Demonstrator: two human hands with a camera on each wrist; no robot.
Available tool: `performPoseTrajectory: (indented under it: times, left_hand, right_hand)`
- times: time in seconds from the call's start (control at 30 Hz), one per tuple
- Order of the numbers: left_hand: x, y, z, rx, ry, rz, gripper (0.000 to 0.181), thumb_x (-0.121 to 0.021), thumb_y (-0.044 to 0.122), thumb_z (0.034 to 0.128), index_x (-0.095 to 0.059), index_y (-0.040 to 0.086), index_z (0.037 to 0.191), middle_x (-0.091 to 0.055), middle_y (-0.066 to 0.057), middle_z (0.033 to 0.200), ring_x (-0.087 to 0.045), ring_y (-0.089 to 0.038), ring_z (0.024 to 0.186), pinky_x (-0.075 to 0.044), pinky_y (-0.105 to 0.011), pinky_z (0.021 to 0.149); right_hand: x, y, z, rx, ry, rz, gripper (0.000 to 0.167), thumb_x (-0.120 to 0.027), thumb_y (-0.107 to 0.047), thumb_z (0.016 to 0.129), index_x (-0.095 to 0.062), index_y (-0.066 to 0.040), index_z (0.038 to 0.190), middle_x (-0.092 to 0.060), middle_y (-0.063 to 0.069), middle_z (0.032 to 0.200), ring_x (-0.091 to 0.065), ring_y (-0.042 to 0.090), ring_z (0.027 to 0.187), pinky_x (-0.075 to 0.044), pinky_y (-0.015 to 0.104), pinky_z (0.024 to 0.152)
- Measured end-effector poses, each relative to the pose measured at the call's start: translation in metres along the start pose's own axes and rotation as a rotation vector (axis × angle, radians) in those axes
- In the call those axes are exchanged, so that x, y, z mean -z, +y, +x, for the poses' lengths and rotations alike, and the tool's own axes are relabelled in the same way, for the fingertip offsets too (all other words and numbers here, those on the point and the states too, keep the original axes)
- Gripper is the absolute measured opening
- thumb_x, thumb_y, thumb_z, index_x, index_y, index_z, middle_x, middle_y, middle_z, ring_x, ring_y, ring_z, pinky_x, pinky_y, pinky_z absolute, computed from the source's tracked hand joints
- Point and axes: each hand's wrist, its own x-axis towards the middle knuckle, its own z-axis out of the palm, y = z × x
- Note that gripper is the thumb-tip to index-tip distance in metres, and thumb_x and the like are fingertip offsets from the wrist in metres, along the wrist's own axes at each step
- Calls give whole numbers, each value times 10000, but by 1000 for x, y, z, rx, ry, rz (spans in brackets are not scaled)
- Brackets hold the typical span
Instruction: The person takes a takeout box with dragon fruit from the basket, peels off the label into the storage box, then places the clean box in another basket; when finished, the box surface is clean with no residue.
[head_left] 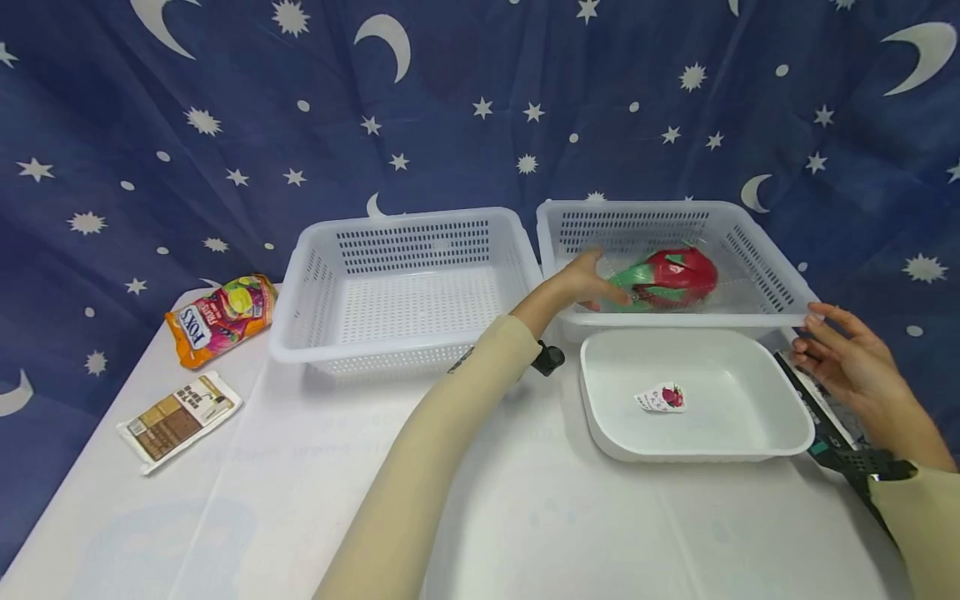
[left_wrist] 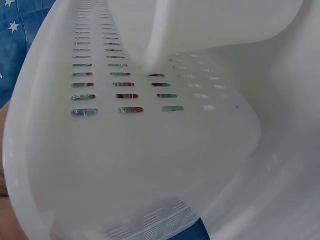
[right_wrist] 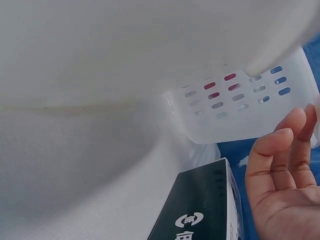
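In the head view, my left hand (head_left: 588, 279) reaches over the front rim into the right white perforated basket (head_left: 750, 320), with thumb and fingers spread. It is close to a red and green dragon fruit (head_left: 682, 275) in clear plastic; whether it touches the wrapping, I cannot tell. My right hand (head_left: 855, 358) is at that basket's front right corner, fingertips against the rim and fingers loosely bent. The right wrist view shows these bent fingers (right_wrist: 285, 155) beside the basket. Through the basket's slots, the left wrist view gives glimpses of red and green.
A white tub (head_left: 697, 392) with a dragon fruit label (head_left: 662, 397) stands before the right basket. A dark box (right_wrist: 200, 200) lies right of it. Another perforated basket (head_left: 408, 350) stands left, beside an orange Fox's candy bag (head_left: 223, 321) and a brown-white packet (head_left: 180, 421).
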Motion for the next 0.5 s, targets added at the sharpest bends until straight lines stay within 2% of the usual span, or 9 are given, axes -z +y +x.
performPoseTrajectory:
  times: [0.1, 0.3, 0.5]
  left_hand:
    - [0, -2, -3, 2, -4, 20, 1012, -828, 113, 772, -197, 128, 1564, -260, -54, 1595, -549, -265, 1220, -565, -309, 809]
    - [3, -5, -10, -91, 1, -28, 952, -816, 119, 787, -247, 138, 1550, -310, -112, 1562, -395, -263, 1377, -481, -350, 996]
    - [5, -7, -20, -179, -32, -36, 886, -807, 143, 800, -299, 106, 1526, -378, -107, 1506, -381, -234, 1377, -477, -276, 963]
  right_hand:
    - [1, 2, 0, -1, -2, -10, 314, -556, 24, 955, -683, -161, 1175, -626, 61, 915, -635, 244, 686, -568, 345, 598]
    - [1, 4, 3, 49, 27, -72, 292, -600, 14, 935, -683, -150, 1162, -652, 56, 870, -633, 229, 661, -553, 326, 564]
    - [0, 2, 4, 66, 101, -156, 273, -659, -12, 903, -690, -170, 1123, -650, 24, 857, -631, 198, 637, -563, 309, 560]
